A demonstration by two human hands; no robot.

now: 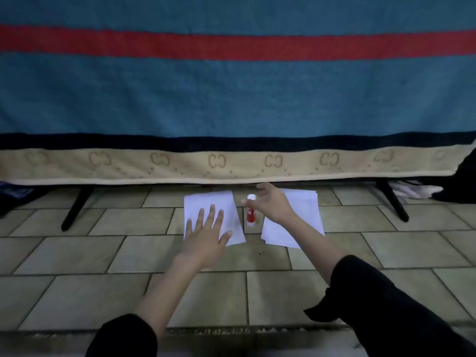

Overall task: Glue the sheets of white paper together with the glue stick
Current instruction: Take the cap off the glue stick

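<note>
Left hand (206,234) flat on left paper sheet (213,215), fingers spread — right hand (270,202) beside upright glue stick (250,210), fingers loosely apart, contact unclear.

paper (213,202): white
glue stick (250,213): red, white cap
blanket (231,94): blue, red stripe
floor tiles (128,248): beige
sleeves (386,300): black

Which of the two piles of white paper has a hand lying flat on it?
The left pile: the left hand lies flat on it, while the right hand reaches over the right pile.
</note>
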